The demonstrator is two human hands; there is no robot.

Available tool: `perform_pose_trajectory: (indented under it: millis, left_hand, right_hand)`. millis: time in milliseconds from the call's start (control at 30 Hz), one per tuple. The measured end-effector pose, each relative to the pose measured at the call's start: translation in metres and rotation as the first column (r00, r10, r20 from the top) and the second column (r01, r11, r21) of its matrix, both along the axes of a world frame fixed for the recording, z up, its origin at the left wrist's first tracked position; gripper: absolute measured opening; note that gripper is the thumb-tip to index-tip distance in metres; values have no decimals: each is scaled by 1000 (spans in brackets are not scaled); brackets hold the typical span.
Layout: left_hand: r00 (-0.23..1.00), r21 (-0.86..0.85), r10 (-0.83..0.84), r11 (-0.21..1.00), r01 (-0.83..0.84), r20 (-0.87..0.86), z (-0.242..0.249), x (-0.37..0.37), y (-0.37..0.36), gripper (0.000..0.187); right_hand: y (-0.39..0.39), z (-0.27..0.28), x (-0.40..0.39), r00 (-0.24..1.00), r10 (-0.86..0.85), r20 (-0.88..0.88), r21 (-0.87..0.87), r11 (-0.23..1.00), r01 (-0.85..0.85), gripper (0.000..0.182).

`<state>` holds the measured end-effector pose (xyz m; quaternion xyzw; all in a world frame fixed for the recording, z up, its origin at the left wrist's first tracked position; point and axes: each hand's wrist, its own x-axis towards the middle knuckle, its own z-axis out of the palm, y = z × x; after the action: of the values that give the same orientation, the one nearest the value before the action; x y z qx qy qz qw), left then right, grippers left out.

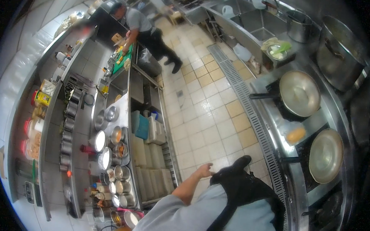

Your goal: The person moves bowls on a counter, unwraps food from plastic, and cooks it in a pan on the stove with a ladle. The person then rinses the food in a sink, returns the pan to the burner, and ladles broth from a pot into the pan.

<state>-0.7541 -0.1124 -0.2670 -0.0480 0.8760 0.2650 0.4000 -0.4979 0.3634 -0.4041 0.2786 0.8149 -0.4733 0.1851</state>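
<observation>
My left hand [204, 170] is low in the middle of the view, in front of my black apron [241, 186]. Its fingers look slightly apart, with nothing visible between them, and it touches no object. Below it is the tiled floor [204, 137]. My right hand is out of sight. On the stove at the right, two pans stand apart: an upper pan [299, 93] and a lower pan [326, 156], each with a dark handle toward the floor side. A yellow-orange item [296, 135] lies between them.
Metal bowls [117, 134] and containers line the left counter [133, 175], below shelves. A co-worker [139, 24] stands at a green board [125, 59] farther up. A floor grate [239, 93] runs beside the stove. Large pots [340, 52] and sinks [259, 26] are at upper right.
</observation>
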Motion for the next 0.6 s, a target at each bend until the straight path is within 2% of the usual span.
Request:
perform_pose_trajectory:
  millis: [200,300,367,400,433,467,567,600]
  left_hand:
    - [1000,11,1,1000,-1,0,7,-2,4,78]
    - [1000,-17,-11,1000,11,3,0,-2,3,73]
    - [999,64,14,998,-11,-35,-33,-1,-8,69]
    - [997,142,77,987,-77,1,-42,0,-10,62]
    - [990,158,135,978,-140,43,-30,1,1,57]
    - [981,201,178,961,-190,75,-22,3,8,54]
    - [988,239,92,964,-121,126,-65,3,-9,54]
    - [995,228,15,973,-36,96,-72,1,-12,53]
  right_hand:
    - [-5,6,-18,999,19,-29,11,1000,-19,32]
    - [-13,27,-9,1000,20,-4,49,999,-19,31]
    - [-25,63,-21,998,27,49,73,997,-31,31]
    - [-31,83,-16,997,-1,78,84,996,-5,31]
    - [-33,81,-11,995,-99,18,71,993,97,32]
    - [-33,69,-6,993,-111,35,90,990,108,31]
    - [-30,69,4,990,-131,48,121,985,125,31]
    - [-31,74,4,983,-175,53,90,981,170,30]
